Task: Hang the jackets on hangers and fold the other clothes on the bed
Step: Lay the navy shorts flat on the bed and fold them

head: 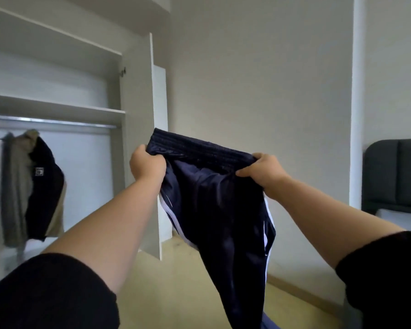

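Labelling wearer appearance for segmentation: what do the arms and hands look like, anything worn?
The left hand and right hand are bare: no gloves, watch or wristband. The left sleeve and right sleeve are plain black, ending near the elbow; forearms uncovered.

Plain white walls (259, 79) meet a pale wooden floor (176, 281). An open white wardrobe (138, 110) with a metal rail (52, 121) stands left; a dark grey headboard (394, 174) sits right

Two hands (147, 168) (267, 175), two jackets (14, 186) (45, 193), one trousers (214, 210)
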A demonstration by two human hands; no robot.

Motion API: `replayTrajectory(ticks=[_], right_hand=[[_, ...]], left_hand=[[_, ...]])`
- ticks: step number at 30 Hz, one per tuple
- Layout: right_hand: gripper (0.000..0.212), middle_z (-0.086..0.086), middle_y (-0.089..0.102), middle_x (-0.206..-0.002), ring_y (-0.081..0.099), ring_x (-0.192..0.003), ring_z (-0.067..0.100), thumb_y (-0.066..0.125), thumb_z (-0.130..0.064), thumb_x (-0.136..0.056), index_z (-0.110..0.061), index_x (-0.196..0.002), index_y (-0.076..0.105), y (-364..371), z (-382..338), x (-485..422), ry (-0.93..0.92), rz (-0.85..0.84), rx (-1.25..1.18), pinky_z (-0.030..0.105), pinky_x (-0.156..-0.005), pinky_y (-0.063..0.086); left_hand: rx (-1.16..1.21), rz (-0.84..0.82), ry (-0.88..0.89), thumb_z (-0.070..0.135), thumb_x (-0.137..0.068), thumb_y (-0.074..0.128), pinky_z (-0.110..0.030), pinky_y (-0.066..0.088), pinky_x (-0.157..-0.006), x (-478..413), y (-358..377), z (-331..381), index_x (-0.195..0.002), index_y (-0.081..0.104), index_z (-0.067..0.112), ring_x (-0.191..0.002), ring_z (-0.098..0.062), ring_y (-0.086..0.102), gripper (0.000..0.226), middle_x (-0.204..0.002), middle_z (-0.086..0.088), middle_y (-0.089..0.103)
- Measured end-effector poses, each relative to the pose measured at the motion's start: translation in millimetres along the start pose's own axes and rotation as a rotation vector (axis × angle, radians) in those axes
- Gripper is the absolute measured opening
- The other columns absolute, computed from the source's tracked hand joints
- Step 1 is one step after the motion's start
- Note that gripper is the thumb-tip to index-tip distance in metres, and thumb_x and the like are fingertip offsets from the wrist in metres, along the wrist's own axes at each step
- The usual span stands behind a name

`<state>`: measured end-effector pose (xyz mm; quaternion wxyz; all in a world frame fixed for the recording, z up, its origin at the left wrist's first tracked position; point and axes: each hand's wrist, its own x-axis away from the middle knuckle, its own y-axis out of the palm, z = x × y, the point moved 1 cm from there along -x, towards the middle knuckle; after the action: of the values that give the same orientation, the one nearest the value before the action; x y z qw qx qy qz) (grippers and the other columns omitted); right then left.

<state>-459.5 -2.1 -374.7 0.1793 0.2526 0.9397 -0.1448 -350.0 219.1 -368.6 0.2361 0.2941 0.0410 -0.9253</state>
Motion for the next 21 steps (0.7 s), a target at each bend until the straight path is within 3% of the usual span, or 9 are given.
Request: replayTrajectory(ticks=[4,5,7,10,12,15,18,21], right_hand=[[0.025,0.007,0.064,-0.082,0.062,-0.071,0.021,0.076,-0.002,-0.074,-0.009,-0.095,0.065,27.8,5.3,-1.2,-0.008,-0.145,0.320,0.026,-0.063,0.049],[0.024,0.005,0.061,-0.080,0.061,-0.073,0.022,0.073,-0.003,-0.076,-0.009,-0.096,0.063,32.4,9.1,-2.7,-0.037,-0.108,0.402,0.024,-0.061,0.046],[0.026,0.001,0.056,-0.082,0.059,-0.080,0.023,0.065,-0.003,-0.079,-0.011,-0.103,0.059,35.8,13.9,-7.3,-0.160,0.117,0.395,0.025,-0.065,0.043],[0.034,-0.005,0.054,-0.085,0.054,-0.074,0.011,0.057,-0.008,-0.085,-0.017,-0.117,0.050,26.7,7.9,-11.8,-0.270,0.423,0.108,0.025,-0.069,0.040],[0.035,0.002,0.061,-0.092,0.058,-0.078,0.016,0.060,-0.008,-0.085,-0.012,-0.119,0.054,16.4,5.8,-20.3,-0.213,0.339,0.224,0.023,-0.066,0.040],[0.034,0.012,0.063,-0.100,0.059,-0.088,0.025,0.070,-0.008,-0.082,-0.002,-0.116,0.064,5.2,18.5,-19.9,0.003,0.029,0.482,0.025,-0.065,0.046],[0.035,0.016,0.067,-0.105,0.061,-0.084,0.024,0.069,0.002,-0.079,-0.003,-0.114,0.064,-14.2,29.1,-19.5,-0.007,0.189,0.253,0.029,-0.074,0.049],[0.043,0.019,0.067,-0.108,0.066,-0.092,0.030,0.071,0.006,-0.076,0.001,-0.118,0.062,-36.6,33.7,-20.3,0.108,0.169,0.024,0.038,-0.086,0.054]], left_hand=[[-0.042,0.073,0.077,-0.001,-0.077,0.040,-0.029,0.034,-0.062,-10.1,-16.9,3.0,-0.065,0.036,0.019,-0.068,-0.025,0.043,0.023,-0.067,0.006,0.044],[-0.067,0.067,0.097,-0.001,-0.077,0.040,-0.029,0.033,-0.061,-10.2,-19.1,1.8,-0.066,0.036,0.019,-0.068,-0.024,0.042,0.023,-0.067,0.006,0.044],[-0.099,0.056,0.126,0.000,-0.078,0.041,-0.029,0.032,-0.061,-11.6,-19.6,-0.6,-0.068,0.039,0.018,-0.069,-0.024,0.043,0.021,-0.068,0.004,0.045],[-0.145,-0.018,0.163,0.003,-0.079,0.050,-0.030,0.036,-0.060,-15.1,-13.1,0.5,-0.069,0.047,0.015,-0.070,-0.026,0.047,0.017,-0.070,-0.001,0.051],[-0.082,-0.226,0.063,0.005,-0.078,0.064,-0.035,0.047,-0.067,-14.4,-4.7,-1.0,-0.082,0.062,0.010,-0.075,-0.027,0.057,0.007,-0.081,-0.007,0.063],[0.040,-0.848,-0.218,0.005,-0.073,0.078,-0.035,0.057,-0.079,6.0,4.6,-12.2,-0.102,0.068,0.005,-0.084,-0.026,0.068,0.031,-0.100,-0.014,0.071],[0.026,-1.248,-0.314,0.018,-0.065,0.079,-0.035,0.057,-0.079,19.0,7.2,-26.6,-0.109,0.066,0.010,-0.090,-0.025,0.070,0.047,-0.105,-0.013,0.072],[0.103,-1.383,-0.356,0.038,-0.049,0.092,-0.039,0.057,-0.080,16.8,4.9,-32.3,-0.112,0.066,0.014,-0.098,-0.028,0.068,0.072,-0.115,-0.015,0.068]])
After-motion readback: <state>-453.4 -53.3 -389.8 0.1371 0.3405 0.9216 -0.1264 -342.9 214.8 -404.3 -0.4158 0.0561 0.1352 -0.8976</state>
